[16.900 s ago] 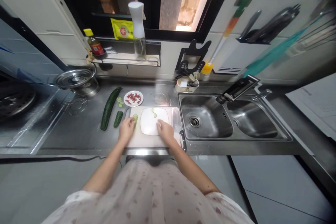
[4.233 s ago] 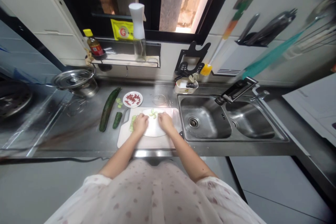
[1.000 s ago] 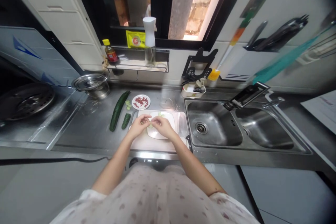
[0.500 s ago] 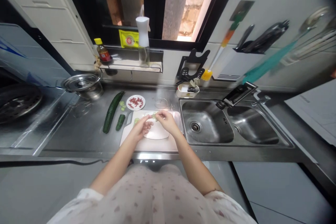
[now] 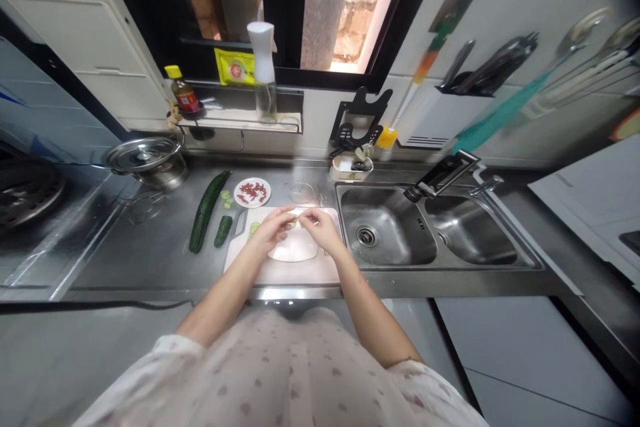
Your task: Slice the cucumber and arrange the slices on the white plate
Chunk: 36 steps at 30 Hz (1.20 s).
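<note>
My left hand (image 5: 273, 229) and my right hand (image 5: 320, 228) meet fingertip to fingertip over a white plate (image 5: 293, 252) on the cutting board (image 5: 290, 275). Pinched between them is a small pale green cucumber slice (image 5: 297, 221), partly covered by the fingers. The left hand's lower fingers are loosely curled; the right hand's thumb and forefinger press together. Beside my left hand, more cucumber slices (image 5: 255, 227) lie on the board. Left of the board are a cut cucumber piece (image 5: 223, 231), a long whole cucumber (image 5: 207, 213) and several pale green pieces (image 5: 227, 198).
A small white dish (image 5: 253, 193) of chopped red bits sits behind the board, near a clear glass bowl (image 5: 302, 193). On the right is a double sink (image 5: 395, 230) with a black faucet (image 5: 440, 177). A lidded steel pot (image 5: 150, 161) stands at the left.
The view has shifted slightly, so the counter sits a little further left. My hands stay together over the plate, with the fingers slightly rearranged around the cucumber slice.
</note>
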### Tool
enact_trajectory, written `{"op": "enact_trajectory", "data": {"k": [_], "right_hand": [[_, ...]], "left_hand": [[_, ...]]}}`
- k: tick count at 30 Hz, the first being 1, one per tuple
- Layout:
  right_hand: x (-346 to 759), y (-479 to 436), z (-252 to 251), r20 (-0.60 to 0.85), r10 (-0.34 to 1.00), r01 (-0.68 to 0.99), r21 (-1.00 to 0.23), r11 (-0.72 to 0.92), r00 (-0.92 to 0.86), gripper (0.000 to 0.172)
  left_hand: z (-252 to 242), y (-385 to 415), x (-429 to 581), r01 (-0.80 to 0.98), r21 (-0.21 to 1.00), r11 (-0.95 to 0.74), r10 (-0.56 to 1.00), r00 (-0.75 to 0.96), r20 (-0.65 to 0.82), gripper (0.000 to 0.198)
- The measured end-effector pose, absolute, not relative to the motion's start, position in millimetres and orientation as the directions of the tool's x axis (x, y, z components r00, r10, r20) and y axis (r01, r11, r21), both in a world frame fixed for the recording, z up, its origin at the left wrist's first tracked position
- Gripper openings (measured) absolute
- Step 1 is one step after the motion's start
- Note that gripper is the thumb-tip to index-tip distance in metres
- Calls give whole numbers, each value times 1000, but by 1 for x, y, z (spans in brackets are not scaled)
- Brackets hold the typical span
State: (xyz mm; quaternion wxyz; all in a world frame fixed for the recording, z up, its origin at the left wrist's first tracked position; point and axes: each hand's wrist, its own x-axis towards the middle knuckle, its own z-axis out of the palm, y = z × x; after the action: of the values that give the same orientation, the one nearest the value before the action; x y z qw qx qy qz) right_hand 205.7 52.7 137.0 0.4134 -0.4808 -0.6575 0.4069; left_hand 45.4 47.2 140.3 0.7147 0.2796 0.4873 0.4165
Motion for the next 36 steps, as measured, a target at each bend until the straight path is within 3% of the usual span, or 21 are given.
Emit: {"op": "enact_trajectory", "data": {"k": [10,24,31,36], "right_hand": [[211,52,130,85,985,289,-949,125,-148,16],[226,61,93,-51,995,417,-909,-11,-84,17],[232,64,82,-95,993,507,-860,-45,-73,15],[234,64,72,-153,986,662,-745,-77,-58,14]], "left_hand": [[145,52,48,-29,935,353,935,46,-351,52],[107,63,64,-125,965,230,973,58,-224,42],[87,72,65,-17,975,220,970,106,-218,37],[72,77,69,116,975,188,970,133,-203,31]]}}
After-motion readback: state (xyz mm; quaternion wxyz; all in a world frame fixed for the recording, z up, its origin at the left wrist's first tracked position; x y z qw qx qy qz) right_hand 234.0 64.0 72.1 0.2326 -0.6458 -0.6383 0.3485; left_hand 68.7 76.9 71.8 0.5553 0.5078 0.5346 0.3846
